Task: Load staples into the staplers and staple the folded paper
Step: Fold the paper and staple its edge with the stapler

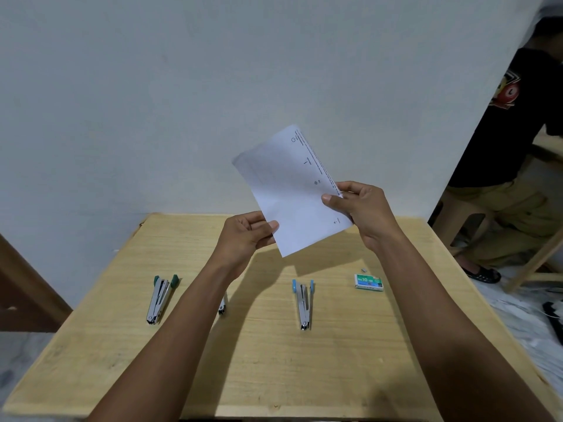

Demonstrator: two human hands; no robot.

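Note:
A folded white paper (pixel 289 190) is held up above the far part of the wooden table (pixel 274 360). My left hand (pixel 243 236) pinches its lower left edge and my right hand (pixel 362 211) pinches its right edge. On the table lie a green-tipped stapler (pixel 160 300) at the left, spread open, and a blue-tipped stapler (pixel 304 303) at the middle right, also spread open. A third stapler (pixel 222 307) is mostly hidden behind my left forearm. A green staple box (pixel 368 281) sits at the right, with a small strip of staples (pixel 363 270) just beyond it.
A white wall stands right behind the table. At the right, a person in a black shirt (pixel 518 147) sits on a stool beside the table's right edge. A brown door or panel (pixel 24 293) is at the left.

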